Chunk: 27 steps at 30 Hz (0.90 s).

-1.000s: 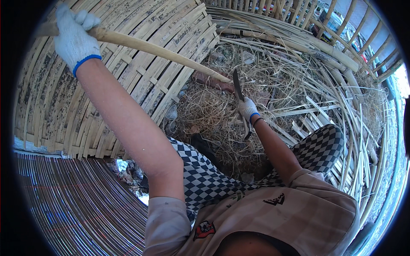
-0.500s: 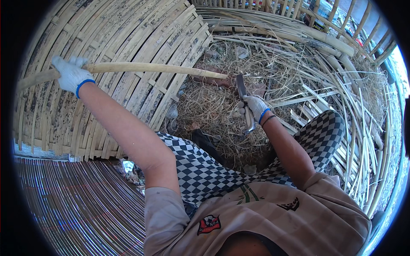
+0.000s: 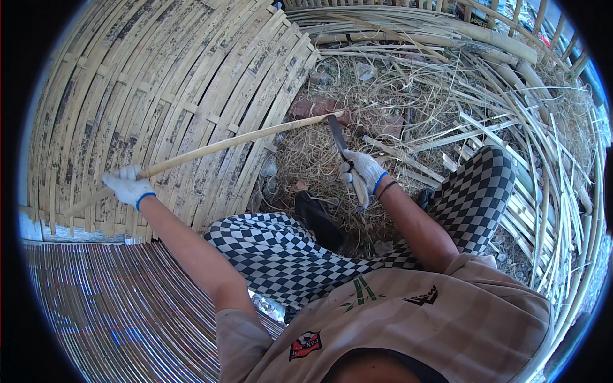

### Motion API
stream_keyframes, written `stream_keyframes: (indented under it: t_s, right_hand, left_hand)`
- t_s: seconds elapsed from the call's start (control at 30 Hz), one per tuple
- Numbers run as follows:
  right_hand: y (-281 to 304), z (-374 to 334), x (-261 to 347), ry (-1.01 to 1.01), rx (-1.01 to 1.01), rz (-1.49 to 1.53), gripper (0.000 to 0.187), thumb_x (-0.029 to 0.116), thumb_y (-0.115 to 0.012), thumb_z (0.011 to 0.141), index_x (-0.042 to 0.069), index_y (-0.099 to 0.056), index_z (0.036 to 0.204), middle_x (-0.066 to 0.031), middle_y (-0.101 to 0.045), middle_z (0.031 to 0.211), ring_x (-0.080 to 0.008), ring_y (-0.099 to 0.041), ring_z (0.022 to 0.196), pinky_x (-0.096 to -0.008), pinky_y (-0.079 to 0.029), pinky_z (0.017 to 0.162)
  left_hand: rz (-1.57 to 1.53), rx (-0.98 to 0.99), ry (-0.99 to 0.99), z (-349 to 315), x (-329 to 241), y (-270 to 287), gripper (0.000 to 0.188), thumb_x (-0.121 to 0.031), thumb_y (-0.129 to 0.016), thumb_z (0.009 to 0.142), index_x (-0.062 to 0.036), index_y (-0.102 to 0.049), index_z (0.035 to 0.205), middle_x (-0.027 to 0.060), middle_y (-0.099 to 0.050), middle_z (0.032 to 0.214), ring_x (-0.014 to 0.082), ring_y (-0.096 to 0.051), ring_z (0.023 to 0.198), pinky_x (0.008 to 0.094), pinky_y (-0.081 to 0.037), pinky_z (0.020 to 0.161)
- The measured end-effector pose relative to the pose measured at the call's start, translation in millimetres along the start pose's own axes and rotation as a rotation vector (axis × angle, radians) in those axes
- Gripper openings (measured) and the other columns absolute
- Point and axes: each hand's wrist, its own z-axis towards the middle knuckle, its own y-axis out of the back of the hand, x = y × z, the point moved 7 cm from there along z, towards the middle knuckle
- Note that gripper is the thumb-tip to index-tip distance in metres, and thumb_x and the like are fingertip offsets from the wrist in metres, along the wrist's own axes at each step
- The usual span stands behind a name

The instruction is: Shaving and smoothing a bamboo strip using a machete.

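My left hand (image 3: 129,184), in a white knit glove with a blue cuff, grips a long pale bamboo strip (image 3: 236,140) toward its left end. The strip slants up to the right over a woven bamboo panel (image 3: 159,108). Its far tip lies by a reddish brick (image 3: 314,107) on the ground. Closed around the handle of a knife (image 3: 336,133) is my right hand, also gloved (image 3: 364,170). The dark blade points away from me, and its end meets the strip near the tip. Part of the handle sticks out below the fist.
Curly bamboo shavings (image 3: 303,153) cover the ground between my legs. Split bamboo strips (image 3: 543,210) lie heaped along the right, and thicker poles (image 3: 485,45) lie at the back. A slatted bamboo fence (image 3: 539,19) stands at the far right. A ribbed, shiny surface (image 3: 128,306) fills the near left.
My left hand has come nearer and slightly right, so the strip now slopes more steeply. The knife in my right hand has shifted left and a little nearer. My legs have shifted as well.
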Motion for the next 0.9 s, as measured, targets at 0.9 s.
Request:
stream_keyframes:
  t_s: [0.9]
  right_hand:
    - [1,4,9,0.067,-0.102,-0.179,0.018,0.032,-0.052,0.104,0.015,-0.050,0.098,-0.0013,-0.056,0.065,-0.0160,-0.052,0.044,-0.0331,-0.045,0.037]
  left_hand:
    - [0.085,-0.083,0.036,9,17,38,0.051,-0.045,-0.053,0.103,-0.0170,-0.028,0.069,-0.0034,-0.019,0.055,0.0132,-0.015,0.049,0.0304,-0.020,0.046]
